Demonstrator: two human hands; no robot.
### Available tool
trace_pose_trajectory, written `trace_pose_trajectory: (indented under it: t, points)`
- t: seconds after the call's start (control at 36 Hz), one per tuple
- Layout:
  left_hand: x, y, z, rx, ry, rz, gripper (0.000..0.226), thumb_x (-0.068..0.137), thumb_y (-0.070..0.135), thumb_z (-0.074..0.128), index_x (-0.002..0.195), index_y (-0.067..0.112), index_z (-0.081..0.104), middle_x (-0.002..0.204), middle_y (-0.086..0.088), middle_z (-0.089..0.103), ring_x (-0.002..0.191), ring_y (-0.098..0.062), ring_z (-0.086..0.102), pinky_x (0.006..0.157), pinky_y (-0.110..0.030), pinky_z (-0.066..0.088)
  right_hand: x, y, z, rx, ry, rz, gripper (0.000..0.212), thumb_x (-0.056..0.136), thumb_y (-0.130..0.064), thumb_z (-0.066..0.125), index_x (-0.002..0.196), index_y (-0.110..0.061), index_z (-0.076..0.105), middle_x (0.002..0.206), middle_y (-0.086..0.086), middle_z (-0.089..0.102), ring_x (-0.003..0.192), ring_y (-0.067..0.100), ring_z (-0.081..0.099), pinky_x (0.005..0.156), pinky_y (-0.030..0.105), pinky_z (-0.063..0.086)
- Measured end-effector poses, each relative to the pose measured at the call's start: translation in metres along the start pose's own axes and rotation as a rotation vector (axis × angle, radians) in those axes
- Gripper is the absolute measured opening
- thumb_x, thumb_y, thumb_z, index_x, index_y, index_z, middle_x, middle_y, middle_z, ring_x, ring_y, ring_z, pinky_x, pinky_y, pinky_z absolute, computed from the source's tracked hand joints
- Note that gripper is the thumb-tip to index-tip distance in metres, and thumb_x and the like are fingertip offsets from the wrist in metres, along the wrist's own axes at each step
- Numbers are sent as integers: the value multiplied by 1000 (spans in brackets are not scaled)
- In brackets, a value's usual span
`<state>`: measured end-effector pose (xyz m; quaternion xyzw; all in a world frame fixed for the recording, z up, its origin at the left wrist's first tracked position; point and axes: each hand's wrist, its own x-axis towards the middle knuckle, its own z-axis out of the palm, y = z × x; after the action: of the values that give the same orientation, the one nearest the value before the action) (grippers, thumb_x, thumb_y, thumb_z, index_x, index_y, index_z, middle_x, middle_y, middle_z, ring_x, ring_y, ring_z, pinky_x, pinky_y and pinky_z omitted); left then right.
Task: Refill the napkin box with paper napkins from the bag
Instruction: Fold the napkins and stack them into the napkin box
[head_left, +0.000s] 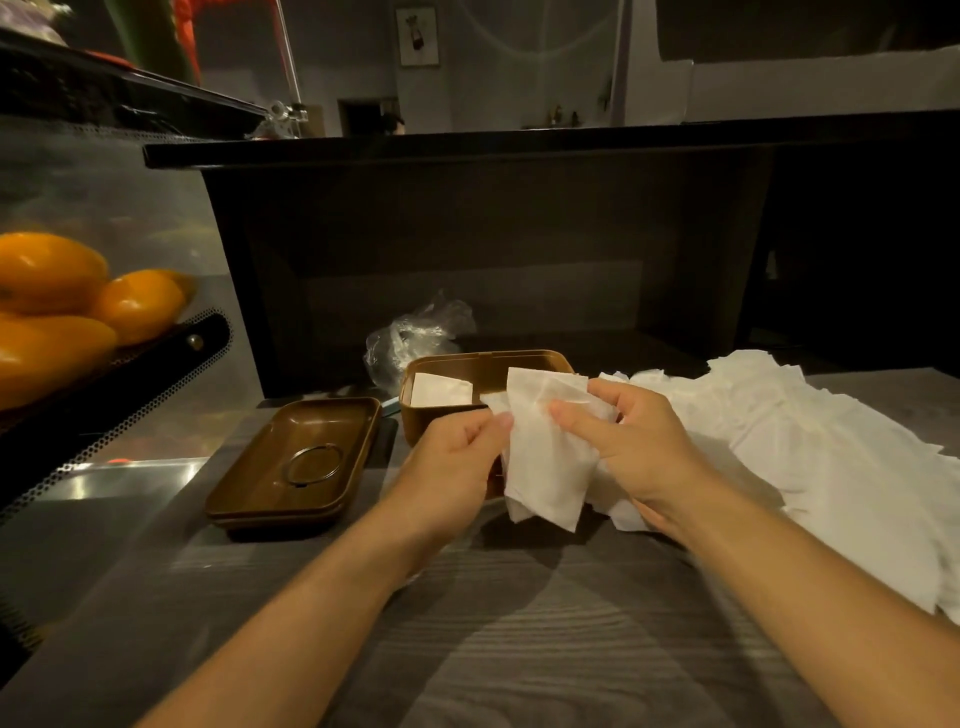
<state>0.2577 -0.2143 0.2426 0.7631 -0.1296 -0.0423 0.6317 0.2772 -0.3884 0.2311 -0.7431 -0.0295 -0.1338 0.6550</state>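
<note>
Grip: left hand (457, 457) and right hand (631, 441) pinch one napkin (545, 462) (limp, tearable) before the napkin box (447, 364); best held by its edges.

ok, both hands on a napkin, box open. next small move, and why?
Probably lower the napkin into the open box behind it. Both the left hand and the right hand pinch it just in front of the box, the lid lies off to the left, and the box looks only partly filled, with the pile waiting on the right.
</note>
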Motion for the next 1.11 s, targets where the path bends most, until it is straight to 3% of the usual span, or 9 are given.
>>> trace_pose_trajectory:
  t: [0.11,0.19,0.31,0.42,0.47,0.61,0.86,0.97,1.11]
  points:
    - [4,-3,-2,-58,164,0,23,106,35,42,94,37,62,108,11,68,106,-13,66,97,-42,56,1,-2,-5,-56,23,-54,18,93,-31,69,111,-33,67,106,-21,62,99,4,59,73,19,52]
    - [6,-5,-6,21,268,20,26,107,32,42,90,35,61,105,11,65,104,-11,62,93,-40,55,0,-6,-13,-137,-126,-68,23,89,-31,74,110,-31,67,108,-16,66,98,8,66,77,24,60]
    - [4,-7,-8,144,186,46,30,108,25,36,103,33,65,108,9,66,102,-8,62,83,-29,54,-3,-8,-11,-185,-263,-81,16,86,-32,76,99,-29,68,102,-14,70,95,8,70,77,23,62]
    - [3,-4,-8,117,92,62,35,107,26,37,102,27,72,102,11,72,100,-7,66,97,-45,55,0,-5,-9,-217,-171,-113,13,86,-34,75,98,-31,68,102,-14,69,96,9,68,75,22,61]
    - [2,-5,-7,89,42,85,33,102,43,40,111,30,69,113,11,70,108,-7,64,100,-46,53,0,-4,-9,-217,-159,-106,13,87,-35,75,97,-31,68,101,-14,69,95,8,68,72,19,59]
    - [4,-10,-6,83,5,144,13,99,43,50,105,43,62,104,24,71,101,1,68,79,-22,59,1,-2,-8,-190,-141,-49,10,89,-34,74,97,-32,68,102,-13,69,95,10,69,73,21,60]
    - [3,-5,-4,193,208,56,21,106,38,43,101,35,63,109,9,67,98,-9,66,84,-38,61,0,-6,-16,-321,-124,-80,14,84,-31,79,90,-29,67,95,-14,66,89,10,66,64,17,56]
    - [3,-7,-5,191,187,45,27,106,33,44,103,30,71,98,8,73,95,-12,69,87,-46,60,-8,-16,-20,-177,-338,-133,10,76,-32,81,81,-27,74,85,-14,70,84,5,67,66,17,57]
    - [0,-5,-2,183,11,77,29,106,29,41,106,35,70,98,12,73,91,-2,68,81,-28,58,-6,-13,-9,-173,-233,-226,12,79,-25,82,83,-29,71,104,-16,62,98,-2,60,73,10,55]
